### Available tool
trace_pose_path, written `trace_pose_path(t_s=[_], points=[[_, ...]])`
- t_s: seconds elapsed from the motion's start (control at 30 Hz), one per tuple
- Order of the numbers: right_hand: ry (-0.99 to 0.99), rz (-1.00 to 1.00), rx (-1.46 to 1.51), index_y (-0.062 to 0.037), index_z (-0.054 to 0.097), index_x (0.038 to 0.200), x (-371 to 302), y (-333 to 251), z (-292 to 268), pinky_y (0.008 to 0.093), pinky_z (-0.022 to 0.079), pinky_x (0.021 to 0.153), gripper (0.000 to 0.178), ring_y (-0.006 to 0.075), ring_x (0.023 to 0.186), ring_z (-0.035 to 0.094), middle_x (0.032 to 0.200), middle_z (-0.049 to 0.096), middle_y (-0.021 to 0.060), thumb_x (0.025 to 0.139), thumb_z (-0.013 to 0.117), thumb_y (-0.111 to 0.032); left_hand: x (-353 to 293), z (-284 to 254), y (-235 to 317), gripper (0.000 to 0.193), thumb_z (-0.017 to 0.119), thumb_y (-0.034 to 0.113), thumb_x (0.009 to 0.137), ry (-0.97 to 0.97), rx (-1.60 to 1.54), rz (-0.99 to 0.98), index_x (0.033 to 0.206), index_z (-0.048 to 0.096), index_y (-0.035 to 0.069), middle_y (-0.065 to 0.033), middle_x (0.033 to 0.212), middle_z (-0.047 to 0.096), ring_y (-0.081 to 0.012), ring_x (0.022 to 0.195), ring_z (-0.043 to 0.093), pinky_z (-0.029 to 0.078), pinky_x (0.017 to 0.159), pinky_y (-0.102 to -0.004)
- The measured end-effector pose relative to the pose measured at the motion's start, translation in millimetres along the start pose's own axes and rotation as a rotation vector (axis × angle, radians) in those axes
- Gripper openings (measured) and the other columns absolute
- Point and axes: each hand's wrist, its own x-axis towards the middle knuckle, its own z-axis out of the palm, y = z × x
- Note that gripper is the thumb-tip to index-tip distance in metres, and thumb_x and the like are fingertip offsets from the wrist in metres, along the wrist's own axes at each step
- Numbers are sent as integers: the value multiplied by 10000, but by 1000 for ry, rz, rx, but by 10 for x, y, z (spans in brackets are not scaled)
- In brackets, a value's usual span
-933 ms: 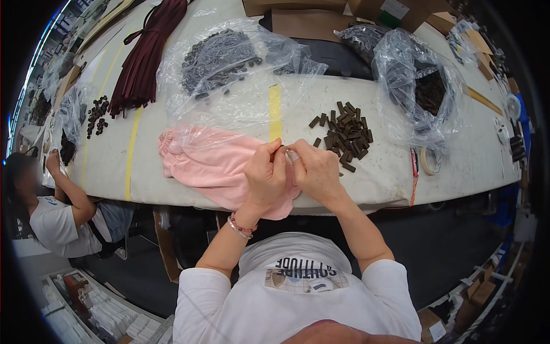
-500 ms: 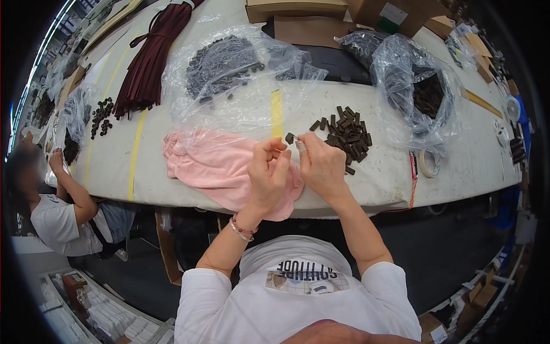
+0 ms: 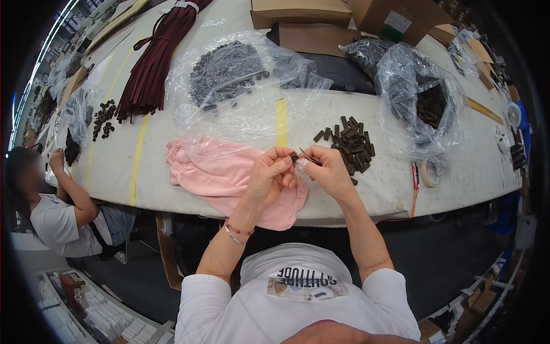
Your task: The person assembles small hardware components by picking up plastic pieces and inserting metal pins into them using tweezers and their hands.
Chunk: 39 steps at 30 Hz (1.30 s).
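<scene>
Over the front of the table, my left hand [image 3: 269, 176] pinches a small dark brown piece [image 3: 294, 156] between thumb and fingertips. Close beside it, my right hand [image 3: 329, 173] is closed around a thin pointed tool [image 3: 305, 154], whose tip is at the piece; its kind is too small to make out. White wrapping [image 3: 302, 164] covers one of my right fingertips. Under my left hand lies a crumpled pink cloth [image 3: 220, 172] with gathered edges. Just beyond my right hand is a loose pile of short dark brown pieces [image 3: 354, 143].
Beyond the cloth, a clear plastic bag [image 3: 226, 74] holds many small dark parts. Another open bag [image 3: 421, 109] stands right, near a tape roll [image 3: 429, 172]. Maroon strips [image 3: 150, 80] lie left. Cardboard boxes [image 3: 301, 12] line the back. Another person [image 3: 60, 215] sits at the left.
The small dark piece has passed from my right fingertips to my left hand's pinch. Both hands have come together and slightly lower, with the thin tool now showing at the piece.
</scene>
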Motion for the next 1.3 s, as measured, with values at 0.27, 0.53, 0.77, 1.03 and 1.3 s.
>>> trace_pose_path(t_s=[0.27, 0.53, 0.77, 1.03, 1.3], points=[[75, -52, -307, 40, 546, 666, 34, 19, 22, 253, 367, 454, 126, 71, 498, 455, 532, 514, 68, 696, 522, -79, -34, 83, -71, 116, 526, 2, 826, 57, 284, 55, 939, 519, -23, -107, 730, 591, -120, 525, 535, 459, 498, -231], [60, -106, -302, 10, 508, 615, 6, 14, 4, 311, 355, 404, 128, 173, 396, 472, 454, 466, 106, 676, 501, -102, -78, 71, -65, 103, 522, 2, 839, 32, 515, 177, 928, 495, -41, -82, 768, 586, -91, 624, 553, 475, 577, -208], [138, -496, -881, -40, 501, 652, -64, -21, 88, 336, 403, 391, 102, 262, 427, 535, 502, 536, 102, 700, 529, -127, -67, 155, -146, 81, 519, 4, 835, 76, 555, 368, 899, 486, -33, -75, 812, 568, -94, 681, 573, 488, 581, -198], [204, -312, -1095, -75, 586, 836, 289, -10, -465, 402, 432, 509, 147, 280, 564, 587, 580, 574, 129, 707, 516, -63, 79, 287, 522, 310, 526, 22, 811, 377, 290, 397, 1102, 446, -49, -163, 1117, 496, -181, 751, 615, 525, 570, -243], [-13, -181, -1268, -36, 555, 793, 514, 80, -483, 392, 435, 559, 106, 298, 602, 577, 634, 591, 137, 698, 529, -76, 91, 192, 464, 339, 534, 49, 820, 377, 1190, 665, 1135, 466, -55, -135, 1049, 551, -124, 673, 604, 504, 550, -199]])
